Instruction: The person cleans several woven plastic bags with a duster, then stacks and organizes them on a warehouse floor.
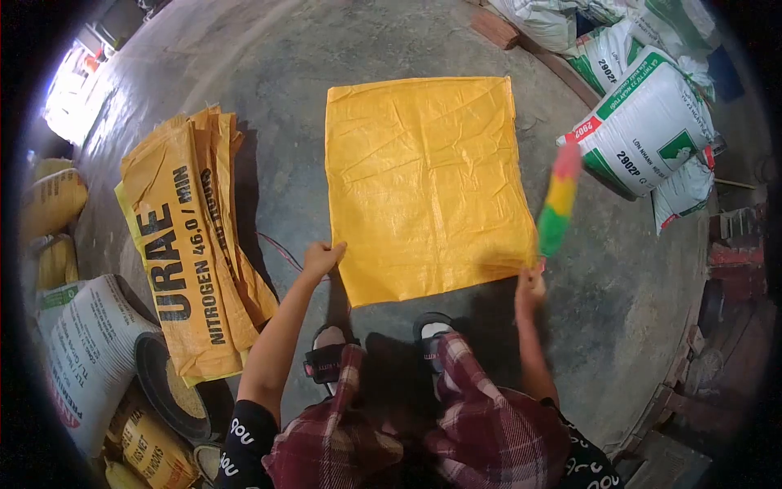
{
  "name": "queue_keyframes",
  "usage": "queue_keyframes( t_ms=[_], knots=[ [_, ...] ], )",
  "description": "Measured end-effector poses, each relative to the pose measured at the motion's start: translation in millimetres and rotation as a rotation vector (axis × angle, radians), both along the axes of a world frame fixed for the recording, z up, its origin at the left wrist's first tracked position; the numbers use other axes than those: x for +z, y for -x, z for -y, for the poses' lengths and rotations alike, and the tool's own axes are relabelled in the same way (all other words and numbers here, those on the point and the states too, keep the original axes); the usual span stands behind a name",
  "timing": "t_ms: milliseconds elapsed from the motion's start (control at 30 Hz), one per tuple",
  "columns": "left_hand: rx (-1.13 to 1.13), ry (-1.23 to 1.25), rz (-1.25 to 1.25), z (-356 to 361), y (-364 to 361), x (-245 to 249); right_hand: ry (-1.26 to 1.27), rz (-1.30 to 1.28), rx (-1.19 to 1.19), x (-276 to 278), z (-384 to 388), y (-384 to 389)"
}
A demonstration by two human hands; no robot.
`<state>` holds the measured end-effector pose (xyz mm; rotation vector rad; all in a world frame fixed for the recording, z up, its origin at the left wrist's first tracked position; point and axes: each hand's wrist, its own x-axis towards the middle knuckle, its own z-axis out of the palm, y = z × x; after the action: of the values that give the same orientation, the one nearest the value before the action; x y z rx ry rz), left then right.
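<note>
A yellow woven plastic sack (423,179) with its plain side up is spread flat in front of my feet. My left hand (324,259) is closed on its left edge near the lower corner. By the lower right corner, my right hand (530,287) grips the handle of a fluffy duster (560,200) striped pink, yellow and green. The duster points away from me along the sack's right edge, slightly blurred.
To the left lies a pile of yellow printed urea sacks (183,244). Below it are a full white sack (98,350) and a dark tub of grain (189,391). Full white-green feed bags (643,122) stand at the right, near a brick (494,29). A thin cord (281,248) runs across the concrete floor.
</note>
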<state>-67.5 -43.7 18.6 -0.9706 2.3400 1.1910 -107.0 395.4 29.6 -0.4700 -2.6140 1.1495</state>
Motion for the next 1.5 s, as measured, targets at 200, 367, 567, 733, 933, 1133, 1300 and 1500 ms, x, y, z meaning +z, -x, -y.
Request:
queue_keyframes(
  t_ms=[200,367,567,733,933,1133,1300,1500],
  knots=[
    [0.477,-0.752,-0.214,-54.9,44.9,82.1,0.597,0.310,0.693,81.1,133.0,-42.4],
    [0.346,-0.947,-0.376,-88.8,63.7,168.6,0.207,-0.060,0.486,125.1,154.9,-14.9],
    [-0.320,0.457,-1.042,-95.0,62.7,290.5,0.242,-0.340,0.381,266.1,66.3,50.1],
    [-0.590,0.727,-1.194,-109.9,98.2,362.9,-0.150,-0.711,0.293,413.7,16.2,78.7],
    [-0.720,0.336,-1.072,-97.8,130.3,380.4,-0.318,-0.868,0.241,593.6,-15.4,78.6],
    [-0.898,-0.328,-0.687,-94.8,80.1,334.6,-0.459,-1.021,-0.059,682.4,-20.8,74.5],
    [-0.427,-0.281,-0.612,-98.7,52.0,285.7,-0.529,-0.846,0.126,624.6,-11.5,180.5],
    [-0.215,0.033,-0.457,-17.6,48.5,174.3,-0.392,-0.560,0.264,404.6,29.6,251.4]
  ],
)
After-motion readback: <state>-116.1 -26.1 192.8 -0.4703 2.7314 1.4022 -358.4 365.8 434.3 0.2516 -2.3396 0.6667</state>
